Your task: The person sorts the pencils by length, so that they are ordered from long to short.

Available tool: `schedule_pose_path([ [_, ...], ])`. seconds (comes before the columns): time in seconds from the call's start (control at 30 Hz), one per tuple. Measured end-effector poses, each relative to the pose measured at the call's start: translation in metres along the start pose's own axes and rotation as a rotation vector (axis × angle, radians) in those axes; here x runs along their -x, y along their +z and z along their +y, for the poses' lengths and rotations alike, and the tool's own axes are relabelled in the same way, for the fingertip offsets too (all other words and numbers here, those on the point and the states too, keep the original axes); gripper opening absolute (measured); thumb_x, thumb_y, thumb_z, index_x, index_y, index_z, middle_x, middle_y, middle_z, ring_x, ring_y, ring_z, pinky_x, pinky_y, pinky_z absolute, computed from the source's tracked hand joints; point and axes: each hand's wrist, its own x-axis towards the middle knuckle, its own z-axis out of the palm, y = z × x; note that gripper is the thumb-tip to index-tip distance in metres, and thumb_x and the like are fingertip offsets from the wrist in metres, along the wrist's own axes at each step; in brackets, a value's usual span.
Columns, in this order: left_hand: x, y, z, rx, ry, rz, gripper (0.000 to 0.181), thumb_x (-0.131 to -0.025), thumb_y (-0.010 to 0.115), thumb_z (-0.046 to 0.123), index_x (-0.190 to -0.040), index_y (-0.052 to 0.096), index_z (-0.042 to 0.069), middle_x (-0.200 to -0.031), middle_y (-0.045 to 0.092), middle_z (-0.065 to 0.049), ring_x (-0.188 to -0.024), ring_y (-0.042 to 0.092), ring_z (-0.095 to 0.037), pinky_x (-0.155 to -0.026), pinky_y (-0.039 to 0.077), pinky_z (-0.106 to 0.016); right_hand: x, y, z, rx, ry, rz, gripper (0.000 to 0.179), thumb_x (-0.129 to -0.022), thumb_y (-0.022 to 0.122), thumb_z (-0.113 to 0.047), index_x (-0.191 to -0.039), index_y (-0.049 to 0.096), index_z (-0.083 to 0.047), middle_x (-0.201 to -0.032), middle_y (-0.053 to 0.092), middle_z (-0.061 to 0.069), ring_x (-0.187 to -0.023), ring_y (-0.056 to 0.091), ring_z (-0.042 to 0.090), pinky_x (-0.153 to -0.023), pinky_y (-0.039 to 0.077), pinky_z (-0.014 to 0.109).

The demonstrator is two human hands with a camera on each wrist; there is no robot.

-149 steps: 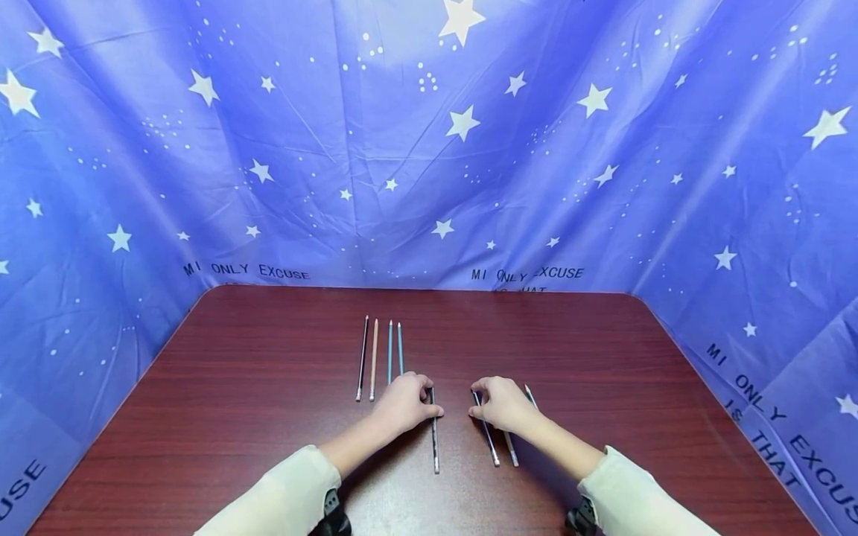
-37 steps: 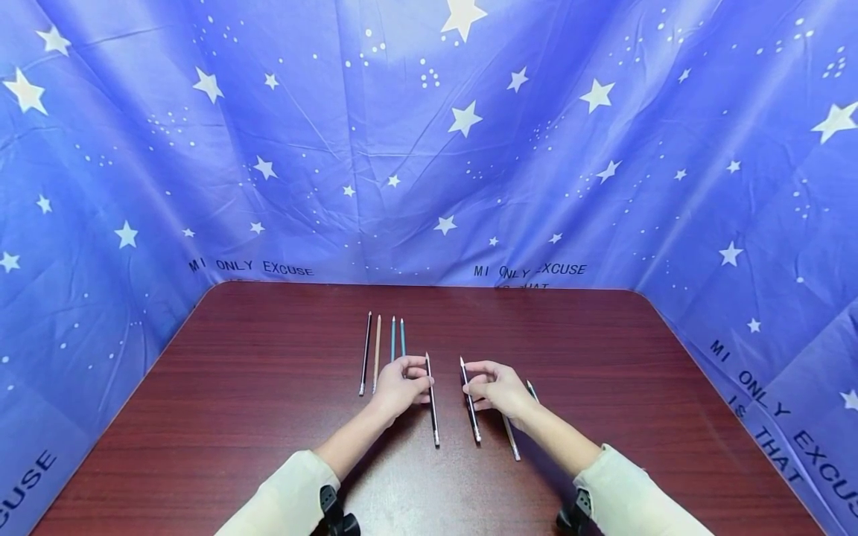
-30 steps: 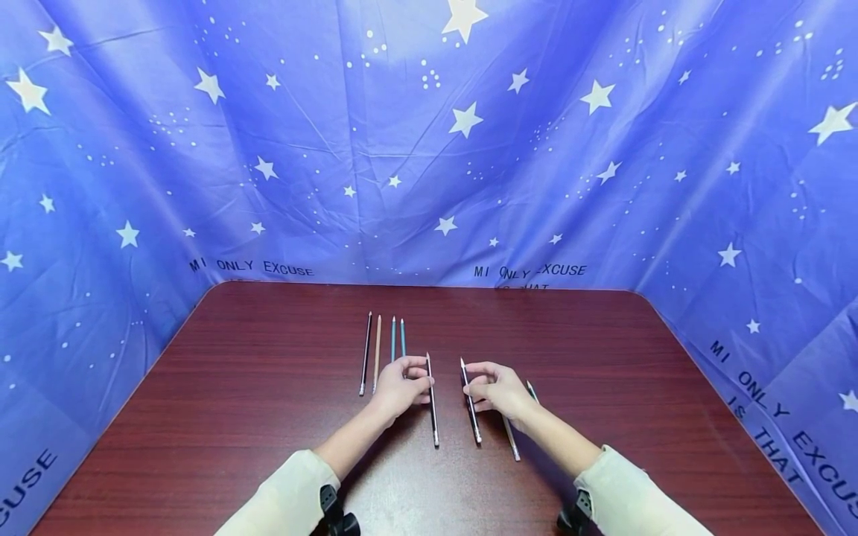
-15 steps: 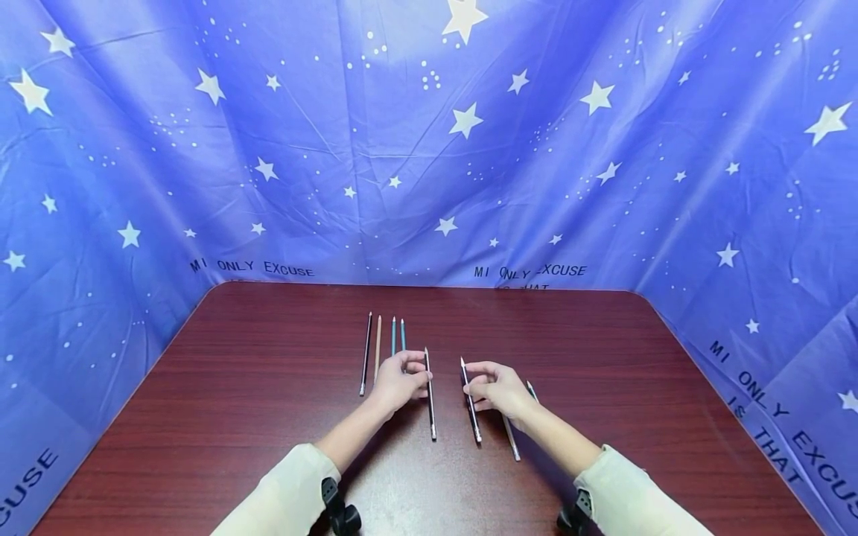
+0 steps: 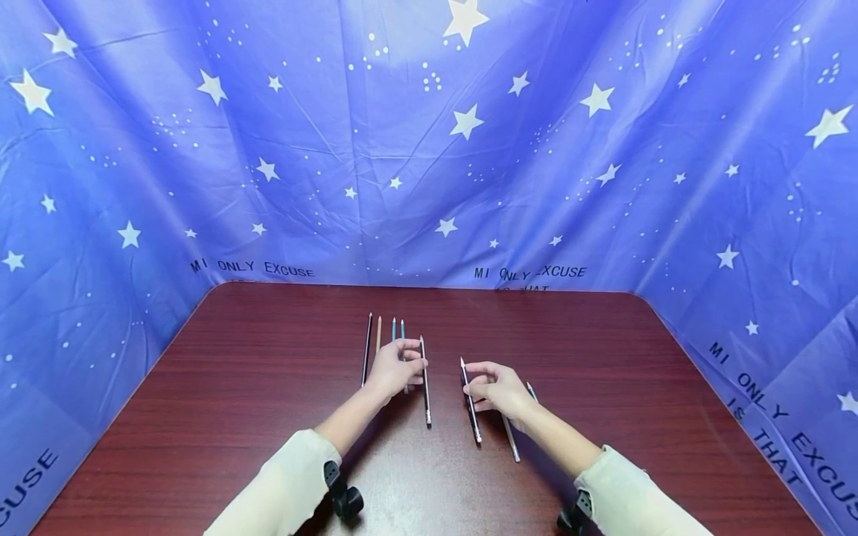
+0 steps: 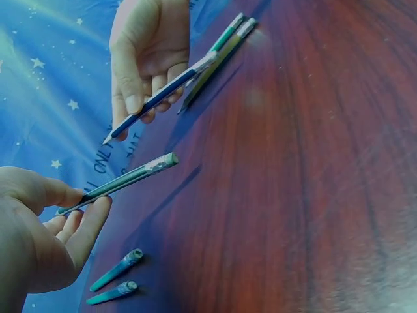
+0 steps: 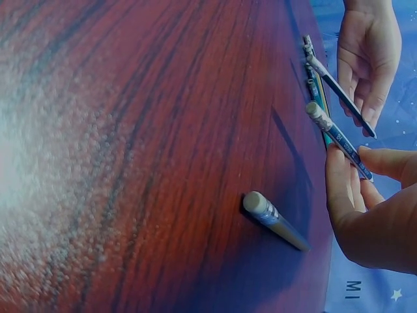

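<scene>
My left hand (image 5: pixel 394 372) pinches a dark pencil (image 5: pixel 426 398) between thumb and fingers, its tip pointing away from me and its eraser end toward me. In the left wrist view this pencil (image 6: pixel 130 179) is raised, with its shadow on the table apart from it. Across from it, my right hand (image 5: pixel 504 391) pinches another dark pencil (image 5: pixel 473 417) by thumb and fingers. The right wrist view shows that pencil's white eraser end (image 7: pixel 315 109) and printed lettering on its barrel. The left hand partly covers the pencils lying behind it.
Left of centre on the dark red table (image 5: pixel 201 417) lie a black pencil (image 5: pixel 366 350), a tan pencil (image 5: pixel 378 333) and two teal pencils (image 6: pixel 117 270). Under the right hand are a plain pencil (image 5: pixel 512 439) and a green one (image 5: pixel 532 391). A starry blue cloth (image 5: pixel 302 149) surrounds the table.
Both hands were down at pencils on the table five seconds ago; both pencils are now raised. Lately the left hand has moved forward and slightly left with its pencil, while the right stays still.
</scene>
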Motion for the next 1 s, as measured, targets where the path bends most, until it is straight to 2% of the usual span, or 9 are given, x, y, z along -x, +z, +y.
schedule_pose_path([
  [0.43,-0.022,-0.003,0.006,-0.028,0.012,0.049,0.039,-0.083,0.059,-0.006,-0.121,0.052,-0.007,-0.093,0.059,-0.014,-0.069,0.063,-0.013,-0.065,0.06,-0.031,-0.001,0.0,0.001,0.01,-0.008,-0.002,0.046,-0.081,0.064,0.002,-0.124,0.05,0.007,-0.078,0.061,-0.001,-0.068,0.061,0.01,-0.063,0.057,0.028],
  [0.63,-0.034,-0.002,0.008,-0.03,-0.009,0.055,0.038,-0.085,0.059,-0.006,-0.122,0.052,-0.006,-0.088,0.059,-0.009,-0.072,0.063,-0.015,-0.065,0.06,-0.03,-0.001,0.001,0.001,0.025,-0.015,-0.009,0.046,-0.081,0.064,0.003,-0.124,0.049,0.008,-0.078,0.061,-0.002,-0.068,0.061,0.01,-0.063,0.057,0.028],
  [1.0,-0.053,0.004,0.012,-0.096,-0.043,0.098,0.038,-0.082,0.063,-0.006,-0.119,0.056,-0.003,-0.083,0.058,-0.005,-0.064,0.06,-0.011,-0.062,0.06,-0.031,-0.001,0.001,-0.001,0.016,-0.028,-0.026,0.048,-0.082,0.062,0.003,-0.127,0.048,0.008,-0.076,0.06,-0.002,-0.068,0.06,0.009,-0.062,0.057,0.026],
])
